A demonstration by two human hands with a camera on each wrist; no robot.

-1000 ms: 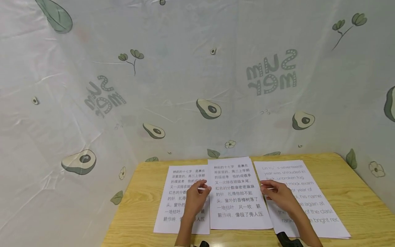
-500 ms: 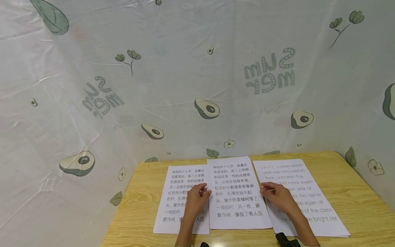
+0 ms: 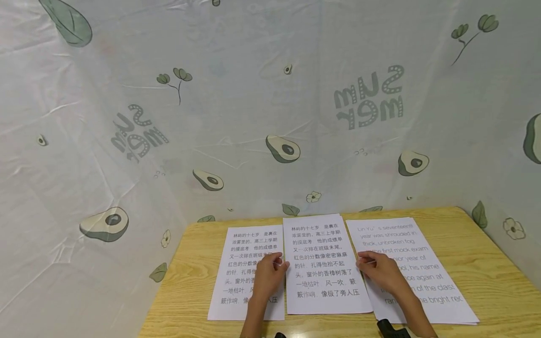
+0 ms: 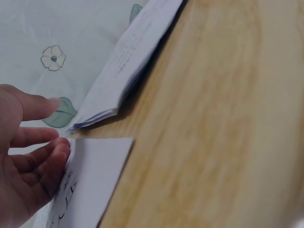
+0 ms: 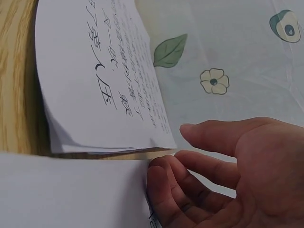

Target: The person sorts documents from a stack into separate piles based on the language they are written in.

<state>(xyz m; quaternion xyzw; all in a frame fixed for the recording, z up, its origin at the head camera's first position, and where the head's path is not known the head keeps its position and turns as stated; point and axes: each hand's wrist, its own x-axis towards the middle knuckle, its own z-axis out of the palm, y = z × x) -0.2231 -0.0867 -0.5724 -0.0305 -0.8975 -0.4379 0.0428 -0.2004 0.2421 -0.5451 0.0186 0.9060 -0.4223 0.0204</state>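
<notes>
Three piles of white printed paper lie side by side: a left one (image 3: 236,274) and a middle one (image 3: 323,267) with Chinese text, and a right one (image 3: 428,277) with English text. My left hand (image 3: 267,278) rests on the left paper near its right edge, bent fingers touching it, thumb lifted toward the middle pile. My right hand (image 3: 382,272) is over the right pile's left edge, thumb and fingertips reaching to the middle pile's right edge. In the right wrist view, bent fingers (image 5: 161,190) touch the right paper while the thumb stays apart. Neither hand grips a sheet.
The papers lie on a wood-grain table (image 3: 486,267). Behind and to the sides hangs a pale curtain (image 3: 253,117) printed with avocados, leaves and flowers. Black straps (image 3: 393,328) show at the wrists.
The left paper has slid slightly left under my left hand, leaving a narrow gap beside the middle pile. My right hand stays almost in place; the head view has shifted a little.
</notes>
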